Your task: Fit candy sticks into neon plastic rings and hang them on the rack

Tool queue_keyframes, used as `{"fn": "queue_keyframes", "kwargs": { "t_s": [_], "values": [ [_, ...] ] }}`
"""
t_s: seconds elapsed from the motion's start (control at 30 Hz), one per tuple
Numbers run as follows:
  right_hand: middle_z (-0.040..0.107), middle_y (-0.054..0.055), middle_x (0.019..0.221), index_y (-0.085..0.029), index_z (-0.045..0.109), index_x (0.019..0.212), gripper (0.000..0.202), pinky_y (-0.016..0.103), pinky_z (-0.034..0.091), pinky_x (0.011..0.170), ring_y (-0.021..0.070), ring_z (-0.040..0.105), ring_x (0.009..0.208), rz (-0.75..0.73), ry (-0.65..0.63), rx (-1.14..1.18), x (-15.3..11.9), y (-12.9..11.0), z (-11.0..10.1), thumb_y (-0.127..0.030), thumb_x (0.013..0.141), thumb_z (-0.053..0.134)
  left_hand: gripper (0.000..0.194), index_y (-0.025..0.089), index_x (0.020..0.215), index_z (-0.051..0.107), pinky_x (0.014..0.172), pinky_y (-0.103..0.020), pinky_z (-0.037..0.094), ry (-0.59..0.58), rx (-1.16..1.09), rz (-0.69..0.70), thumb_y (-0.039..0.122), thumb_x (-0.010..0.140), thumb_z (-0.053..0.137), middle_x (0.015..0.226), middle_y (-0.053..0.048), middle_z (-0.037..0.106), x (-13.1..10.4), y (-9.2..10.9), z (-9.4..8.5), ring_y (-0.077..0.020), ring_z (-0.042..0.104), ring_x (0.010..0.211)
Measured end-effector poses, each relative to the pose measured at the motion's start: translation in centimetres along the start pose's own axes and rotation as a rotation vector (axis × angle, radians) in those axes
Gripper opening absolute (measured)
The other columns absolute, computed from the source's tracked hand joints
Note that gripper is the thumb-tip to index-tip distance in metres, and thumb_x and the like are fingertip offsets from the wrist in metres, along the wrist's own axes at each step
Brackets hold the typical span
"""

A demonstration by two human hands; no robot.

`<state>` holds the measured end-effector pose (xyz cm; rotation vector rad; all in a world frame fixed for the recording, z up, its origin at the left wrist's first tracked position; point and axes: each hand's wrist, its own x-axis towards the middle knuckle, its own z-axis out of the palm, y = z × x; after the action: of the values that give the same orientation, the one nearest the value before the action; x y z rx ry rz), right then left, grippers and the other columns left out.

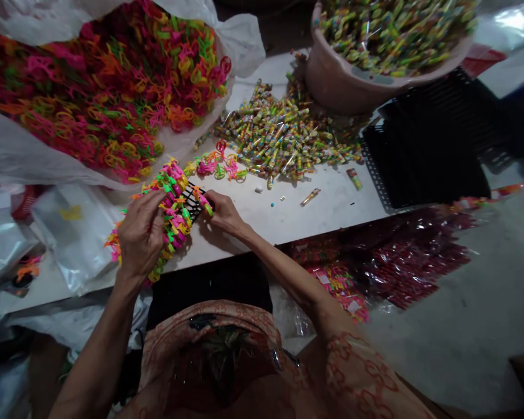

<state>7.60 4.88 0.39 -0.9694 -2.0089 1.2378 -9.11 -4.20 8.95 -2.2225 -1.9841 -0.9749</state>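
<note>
The worktop [288, 215] has its front edge slanting from lower left to right of centre, close beneath both hands. Open room lies at the centre, right of the right hand [222, 214] and below the heap of wrapped tubes [283, 137]; two tubes and a few crumbs are scattered there. The open bag [201, 125] bounds the upper left, the basin [344, 87] the upper right, the black stack [423, 151] the right.

One black grid [192, 205], crowded with coloured plastic pieces [172, 201], sits left of centre, between the hands. The right grip is closed on its right end, beside a small cluster of pieces; the left hand [140, 230] bends its fingers over the crowded left part, and whether that grip pinches anything I cannot tell.

One bag, one basin; the heaped tubes, bagged pieces and stacked layers are too many or too dark to count.
</note>
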Motion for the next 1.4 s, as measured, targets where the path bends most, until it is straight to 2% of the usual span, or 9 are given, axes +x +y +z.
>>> {"fn": "queue_keyframes", "kwargs": {
  "t_s": [0.2, 0.4, 0.63, 0.77, 0.87, 0.97, 1.1, 1.27, 1.4],
  "values": [
    [0.058, -0.001, 0.079, -0.018, 0.056, 0.084, 0.010, 0.025, 0.039, 0.069, 0.0146, 0.050, 0.075, 0.013, -0.004, 0.147, 0.9, 0.8, 0.2, -0.022, 0.076, 0.057, 0.046, 0.027, 0.143, 0.050, 0.118, -0.053, 0.030, -0.385, 0.122, 0.180, 0.020, 0.100, 0.037, 0.145, -0.008, 0.059, 0.3, -1.2, 0.9, -0.0252, 0.051, 0.137],
    [0.060, 0.001, 0.082, -0.017, 0.058, 0.085, 0.011, 0.025, 0.039, 0.069, 0.0142, 0.051, 0.074, 0.023, -0.040, 0.103, 0.9, 0.3, 0.3, -0.025, 0.084, 0.051, 0.047, 0.025, 0.145, 0.049, 0.117, -0.049, 0.035, -0.293, 0.011, 0.097, 0.021, 0.099, 0.040, 0.130, -0.008, 0.068, 0.3, -1.8, 1.4, -0.0215, 0.063, 0.120],
    [0.065, 0.011, 0.111, -0.017, 0.063, 0.106, 0.022, 0.030, 0.040, 0.078, 0.0221, 0.059, 0.095, 0.263, -0.115, -0.564, -0.5, -1.2, -3.4, -0.019, 0.091, 0.048, 0.037, 0.029, 0.134, 0.058, 0.109, -0.043, 0.044, -0.078, 0.009, 0.056, 0.023, 0.098, 0.050, 0.127, -0.005, 0.070, 0.3, -1.8, -1.0, -0.0199, 0.065, 0.118],
    [0.061, 0.017, 0.125, -0.016, 0.063, 0.114, 0.028, 0.032, 0.041, 0.076, 0.0234, 0.061, 0.097, 0.384, -0.100, -0.778, -0.7, -2.5, -4.5, -0.017, 0.095, 0.042, 0.026, 0.026, 0.118, 0.067, 0.107, -0.047, 0.041, -0.135, 0.101, 0.143, 0.023, 0.095, 0.056, 0.119, -0.006, 0.074, -0.4, -1.8, -0.9, -0.0223, 0.068, 0.112],
    [0.059, 0.016, 0.127, -0.015, 0.063, 0.116, 0.028, 0.030, 0.042, 0.077, 0.0218, 0.061, 0.098, 0.250, -0.117, -0.697, -0.5, -3.1, -3.0, -0.016, 0.095, 0.045, 0.023, 0.025, 0.112, 0.070, 0.109, -0.049, 0.038, -0.191, 0.131, 0.137, 0.023, 0.096, 0.055, 0.117, -0.007, 0.075, -0.9, -1.8, -0.3, -0.0239, 0.068, 0.111],
    [0.064, 0.011, 0.113, -0.016, 0.064, 0.119, 0.029, 0.028, 0.043, 0.079, 0.0203, 0.060, 0.100, 0.032, -0.289, -0.463, -0.1, -2.7, -0.5, -0.020, 0.093, 0.050, 0.024, 0.024, 0.112, 0.071, 0.109, -0.049, 0.038, -0.209, 0.123, 0.103, 0.025, 0.097, 0.052, 0.114, -0.007, 0.076, -1.0, -1.9, 0.0, -0.0234, 0.069, 0.110],
    [0.065, 0.008, 0.104, -0.017, 0.065, 0.114, 0.030, 0.027, 0.040, 0.073, 0.0190, 0.058, 0.091, -0.044, -0.296, -0.361, 0.4, -1.6, 1.8, -0.014, 0.091, 0.047, 0.027, 0.024, 0.112, 0.071, 0.109, -0.048, 0.038, -0.245, 0.087, 0.082, 0.028, 0.099, 0.048, 0.111, -0.007, 0.076, -0.9, -2.1, 0.1, -0.0229, 0.068, 0.109],
    [0.066, 0.006, 0.098, -0.017, 0.068, 0.097, 0.026, 0.028, 0.038, 0.071, 0.0185, 0.057, 0.085, -0.078, -0.330, -0.327, 1.4, -1.5, 1.7, -0.007, 0.084, 0.047, 0.035, 0.026, 0.128, 0.063, 0.114, -0.048, 0.034, -0.274, 0.074, 0.059, 0.028, 0.099, 0.045, 0.121, -0.008, 0.073, -0.9, -2.2, 0.2, -0.0231, 0.065, 0.117],
    [0.069, 0.008, 0.102, -0.016, 0.068, 0.095, 0.024, 0.028, 0.039, 0.071, 0.0190, 0.059, 0.084, -0.125, -0.418, -0.345, 2.2, -1.8, 1.2, -0.007, 0.084, 0.049, 0.055, 0.022, 0.151, 0.041, 0.120, -0.049, 0.026, -0.363, 0.103, 0.108, 0.017, 0.097, 0.038, 0.152, -0.014, 0.051, -1.0, -2.3, 0.5, -0.0258, 0.041, 0.146]
  ]
}}
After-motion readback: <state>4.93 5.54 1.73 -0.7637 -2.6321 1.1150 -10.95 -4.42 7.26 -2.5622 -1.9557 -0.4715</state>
